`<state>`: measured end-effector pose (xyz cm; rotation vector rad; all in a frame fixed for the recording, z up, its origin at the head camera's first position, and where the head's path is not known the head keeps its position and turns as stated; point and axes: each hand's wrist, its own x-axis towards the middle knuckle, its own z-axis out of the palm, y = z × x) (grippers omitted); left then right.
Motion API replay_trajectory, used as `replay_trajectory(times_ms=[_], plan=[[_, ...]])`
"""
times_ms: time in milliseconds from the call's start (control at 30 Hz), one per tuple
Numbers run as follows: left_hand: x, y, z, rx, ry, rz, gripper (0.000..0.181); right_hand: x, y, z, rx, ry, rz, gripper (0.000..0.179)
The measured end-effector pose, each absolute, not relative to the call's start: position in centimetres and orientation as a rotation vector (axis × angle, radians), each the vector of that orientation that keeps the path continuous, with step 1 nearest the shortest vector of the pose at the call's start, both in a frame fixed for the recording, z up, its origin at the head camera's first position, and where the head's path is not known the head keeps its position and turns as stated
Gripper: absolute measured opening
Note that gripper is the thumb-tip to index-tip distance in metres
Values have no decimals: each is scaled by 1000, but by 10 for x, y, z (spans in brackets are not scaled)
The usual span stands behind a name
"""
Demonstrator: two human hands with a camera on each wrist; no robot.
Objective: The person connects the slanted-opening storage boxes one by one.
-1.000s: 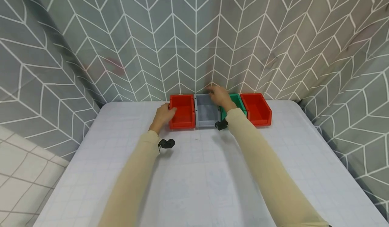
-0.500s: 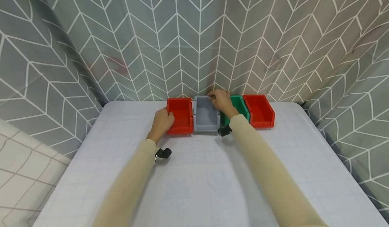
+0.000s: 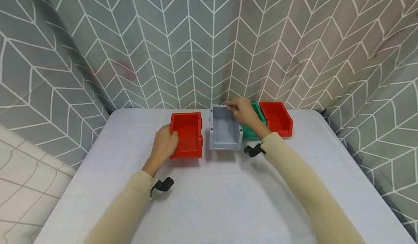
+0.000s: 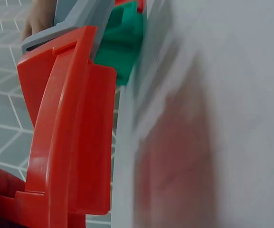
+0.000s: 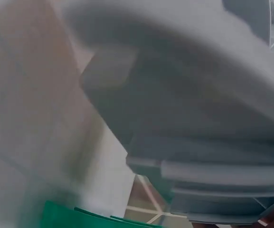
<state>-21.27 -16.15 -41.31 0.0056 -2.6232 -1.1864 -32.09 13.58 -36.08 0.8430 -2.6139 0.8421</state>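
The left red bin (image 3: 188,135) is being gripped at its left wall by the left hand (image 3: 163,142), above the white table (image 3: 209,200). Beside it, the gray bin (image 3: 224,126) is being gripped at its right rear by the right hand (image 3: 243,111), also above the table. The green bin (image 3: 249,133) is being partly hidden, beside the right red bin (image 3: 276,119).

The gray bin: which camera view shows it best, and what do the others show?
Head view: the gray bin shows nearly whole, inside included; the right hand hides part of one edge. Left wrist: only a part behind the held red bin. Right wrist: a blurred, cropped close-up.
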Motion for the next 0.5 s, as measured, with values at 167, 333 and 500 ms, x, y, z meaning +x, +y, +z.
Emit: replay_trajectory(times_ms=[167,333,500], plan=[[-188,-159,-416,21,-2609,-1205,39,-296,144,-358,848,-2589,924,21],[-164,-157,-426,50,-2644,-1213,42,-276,150,-362,851,-2583,974,21],[-139,-153,-436,31,-2651,-1178,41,-254,153,-367,872,-2579,995,19]])
